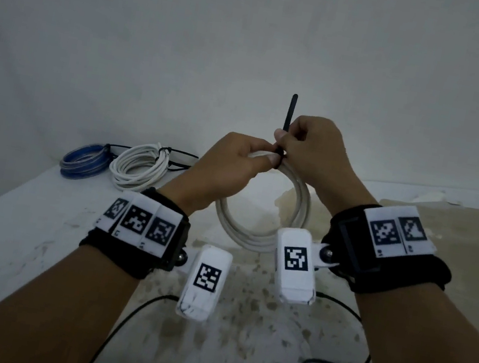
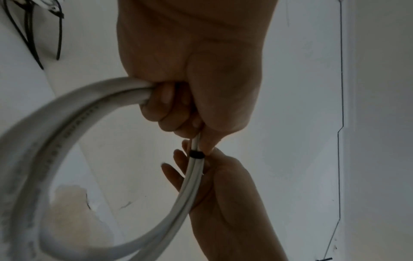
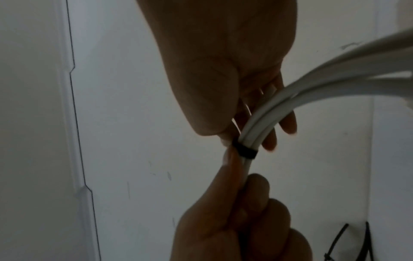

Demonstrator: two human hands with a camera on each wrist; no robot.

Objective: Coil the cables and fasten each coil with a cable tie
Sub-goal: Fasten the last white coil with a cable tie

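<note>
Head view: my left hand [image 1: 228, 166] grips the white coil [image 1: 257, 238] above the surface [image 1: 16, 239]; my right hand [image 1: 312, 152] pinches the cable tie [image 1: 288, 116]. Only the wrist views show its band [image 3: 244, 151] encircling the strands.

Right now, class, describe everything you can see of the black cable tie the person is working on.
The black cable tie is a thin, flat, plastic-looking strap. It is looped snugly around the strands of the white cable coil, held above the table. Its free tail sticks up, pinched by the right hand; the left hand grips the coil beside the loop.
</note>
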